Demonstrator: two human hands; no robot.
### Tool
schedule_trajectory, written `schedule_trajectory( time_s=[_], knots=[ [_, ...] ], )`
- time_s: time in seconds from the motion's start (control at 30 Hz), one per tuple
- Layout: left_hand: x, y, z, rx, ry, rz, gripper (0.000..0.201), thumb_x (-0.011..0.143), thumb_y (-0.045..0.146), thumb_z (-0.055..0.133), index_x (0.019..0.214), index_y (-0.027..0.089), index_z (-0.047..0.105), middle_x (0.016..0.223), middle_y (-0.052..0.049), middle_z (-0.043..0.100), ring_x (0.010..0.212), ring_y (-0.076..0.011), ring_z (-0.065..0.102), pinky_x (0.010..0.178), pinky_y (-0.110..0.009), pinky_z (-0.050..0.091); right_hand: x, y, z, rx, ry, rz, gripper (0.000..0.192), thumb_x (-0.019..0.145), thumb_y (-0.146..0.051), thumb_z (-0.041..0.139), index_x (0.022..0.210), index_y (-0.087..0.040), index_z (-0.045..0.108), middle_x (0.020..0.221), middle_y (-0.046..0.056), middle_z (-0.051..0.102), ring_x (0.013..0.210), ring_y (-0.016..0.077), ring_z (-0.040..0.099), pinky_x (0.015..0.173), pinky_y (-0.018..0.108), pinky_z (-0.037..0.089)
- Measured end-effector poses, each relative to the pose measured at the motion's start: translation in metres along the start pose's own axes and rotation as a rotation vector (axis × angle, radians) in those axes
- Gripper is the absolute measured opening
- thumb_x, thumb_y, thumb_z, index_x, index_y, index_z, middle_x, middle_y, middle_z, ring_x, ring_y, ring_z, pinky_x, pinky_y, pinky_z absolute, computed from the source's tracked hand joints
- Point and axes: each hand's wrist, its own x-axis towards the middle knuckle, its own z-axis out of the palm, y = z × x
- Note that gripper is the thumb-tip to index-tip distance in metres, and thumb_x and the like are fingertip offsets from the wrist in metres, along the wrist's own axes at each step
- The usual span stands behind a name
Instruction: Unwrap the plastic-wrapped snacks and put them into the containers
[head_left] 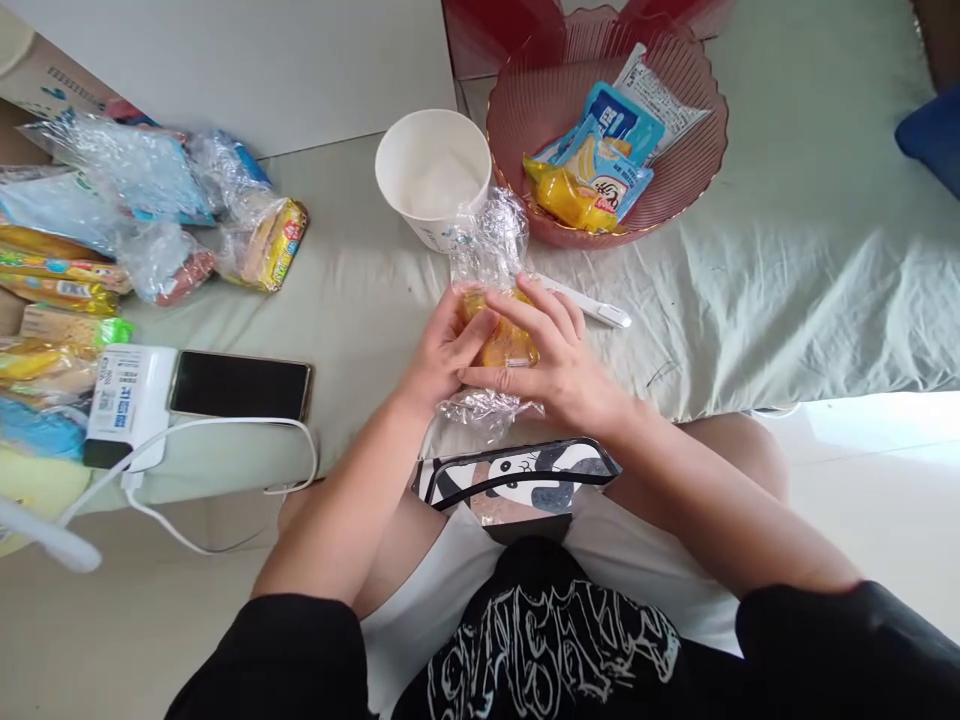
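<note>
We hold a clear-wrapped yellow snack (501, 340) at the middle of the view, over the edge of the pale green sheet (787, 290), with its crinkled wrapper standing up toward twelve o'clock and bunching below toward six. Our left hand (442, 358) grips it from nine o'clock, thumb pressed on the front; our right hand (559, 365) comes from three o'clock, fingers laid across the top and pinching the film against the cake. To work the wrapper well, we judge it best to pinch only the loose film — not the soft cake — and keep both grips close together so the plastic gives at one spot. Just past the snack at twelve o'clock stands a white paper cup (433, 175); at one o'clock a pink ribbed bowl (694, 130) holds blue and yellow packets. A white pen-like stick (592, 305) lies at two o'clock. Off at nine o'clock — a dark phone (238, 386), a white power bank (127, 400) and a heap of wrapped snacks (150, 215).
</note>
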Motion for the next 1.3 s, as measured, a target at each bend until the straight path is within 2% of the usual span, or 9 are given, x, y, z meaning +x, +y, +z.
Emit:
schedule_trajectory(
  time_s=[0.2,0.43,0.57,0.7,0.83,0.97,1.1,1.2,1.3],
  knots=[
    [-0.007,-0.003,-0.005,0.006,0.041,0.012,0.052,0.080,0.067,0.082,0.110,0.028,0.066,0.100,-0.002,0.066,0.098,-0.0211,0.068,0.085,-0.033,0.055,-0.001,0.000,0.015,0.116,0.057,-0.083,0.016,0.090,-0.049,0.072,0.099,-0.045,0.085,0.167,-0.011,0.044,0.165,0.0381,0.023,0.136,0.065,0.017],
    [-0.011,0.002,-0.013,0.023,0.122,0.048,0.054,0.077,0.067,0.084,0.106,0.026,0.065,0.097,-0.002,0.066,0.101,-0.0228,0.068,0.090,-0.035,0.056,0.006,0.004,0.015,0.174,-0.011,-0.066,0.023,0.085,-0.056,0.073,0.098,-0.041,0.085,0.169,-0.013,0.039,0.166,0.0362,0.020,0.138,0.064,0.012],
    [-0.011,0.000,-0.015,-0.009,0.112,0.021,0.053,0.076,0.064,0.087,0.107,0.025,0.066,0.099,-0.003,0.067,0.108,-0.0261,0.069,0.095,-0.038,0.057,0.002,0.001,0.021,0.215,0.106,-0.013,0.024,0.090,-0.055,0.068,0.093,-0.036,0.083,0.167,-0.006,0.038,0.161,0.0325,0.032,0.135,0.059,0.029],
    [-0.010,-0.004,-0.013,-0.039,0.084,-0.011,0.054,0.075,0.063,0.087,0.107,0.025,0.067,0.099,-0.004,0.068,0.113,-0.0291,0.069,0.097,-0.040,0.058,-0.002,-0.004,0.030,0.117,0.224,0.176,0.037,0.091,-0.057,0.071,0.123,-0.039,0.072,0.166,0.003,0.037,0.159,0.0341,0.036,0.126,0.063,0.042],
    [-0.010,-0.002,-0.014,-0.090,-0.010,0.027,0.071,0.070,0.075,0.084,0.117,0.024,0.067,0.113,-0.008,0.069,0.129,-0.0351,0.065,0.103,-0.045,0.057,0.002,0.003,0.033,0.094,0.265,0.259,0.093,0.085,-0.059,0.079,0.163,-0.041,0.031,0.173,0.009,0.025,0.165,0.0349,0.025,0.125,0.063,0.044],
    [-0.011,0.002,-0.016,-0.066,-0.174,-0.008,0.106,0.048,0.064,0.100,0.137,0.025,0.059,0.136,-0.013,0.063,0.144,-0.0428,0.054,0.109,-0.054,0.053,0.006,0.013,0.033,0.232,0.242,0.294,0.115,0.086,-0.060,0.078,0.169,-0.043,0.000,0.172,0.013,0.027,0.158,0.0331,0.040,0.119,0.059,0.051],
    [-0.012,0.004,-0.016,-0.049,-0.183,-0.043,0.115,0.051,0.038,0.104,0.150,0.028,0.045,0.149,-0.015,0.054,0.146,-0.0420,0.051,0.111,-0.058,0.050,0.004,0.010,0.032,0.299,0.222,0.292,0.113,0.090,-0.060,0.073,0.170,-0.040,-0.003,0.170,0.015,0.032,0.152,0.0336,0.048,0.121,0.059,0.050],
    [-0.013,0.002,-0.020,-0.051,-0.166,-0.098,0.126,0.049,0.030,0.105,0.155,0.030,0.038,0.146,-0.015,0.056,0.139,-0.0426,0.059,0.104,-0.056,0.056,0.002,0.001,0.026,0.253,0.203,0.196,0.100,0.092,-0.064,0.066,0.170,-0.034,0.011,0.170,0.014,0.031,0.159,0.0338,0.037,0.130,0.057,0.039],
    [-0.013,-0.002,-0.027,-0.038,-0.154,-0.107,0.131,0.048,0.036,0.106,0.158,0.032,0.035,0.141,-0.013,0.061,0.131,-0.0411,0.066,0.100,-0.053,0.060,-0.001,-0.007,0.022,0.215,0.193,0.077,0.077,0.100,-0.060,0.052,0.166,-0.029,0.025,0.169,0.015,0.032,0.164,0.0322,0.026,0.136,0.056,0.027]
  ],
)
